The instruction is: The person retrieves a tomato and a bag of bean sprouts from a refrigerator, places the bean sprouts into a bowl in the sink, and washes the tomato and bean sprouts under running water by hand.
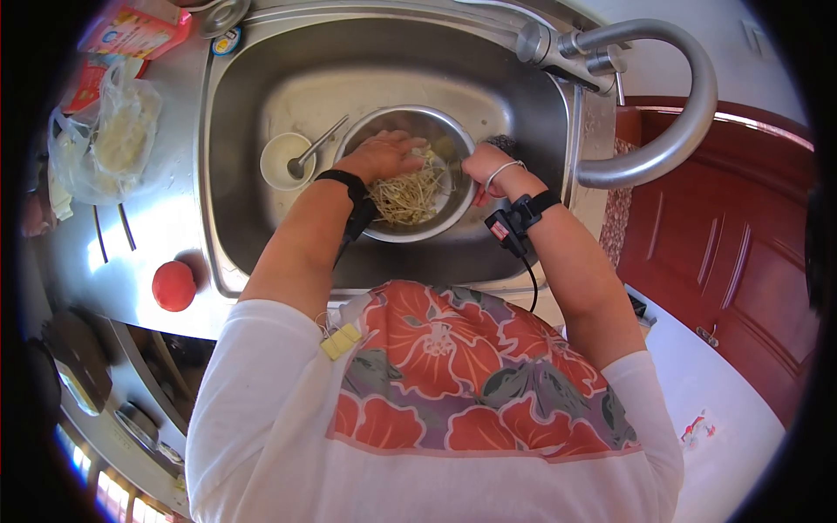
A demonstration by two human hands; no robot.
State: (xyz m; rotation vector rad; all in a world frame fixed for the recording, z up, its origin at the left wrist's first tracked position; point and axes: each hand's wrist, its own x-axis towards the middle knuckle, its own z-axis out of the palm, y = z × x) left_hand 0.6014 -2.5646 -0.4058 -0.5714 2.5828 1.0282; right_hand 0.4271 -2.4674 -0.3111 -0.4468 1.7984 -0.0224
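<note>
A stainless steel bowl (459, 193) stands in the sink with a heap of bean sprouts (405, 200) inside, and it seems to hold water too. My left hand (384, 155) reaches over the bowl's left rim, fingers stretched out and lying along the upper edge of the sprouts. On the other side, my right hand (489, 167) grips the bowl's right rim; part of its fingers is hidden. Just left of the bowl sits a small white bowl (275, 160) with a metal spoon (302, 164) leaning in it, its handle pointing toward the steel bowl.
The sink (253, 231) surrounds both bowls. A curved faucet (689, 113) rises at the right, its spout end turned over the counter. On the left counter lie a red round fruit or vegetable (173, 286), chopsticks (127, 228), a plastic bag (122, 131) and a pink package (139, 30).
</note>
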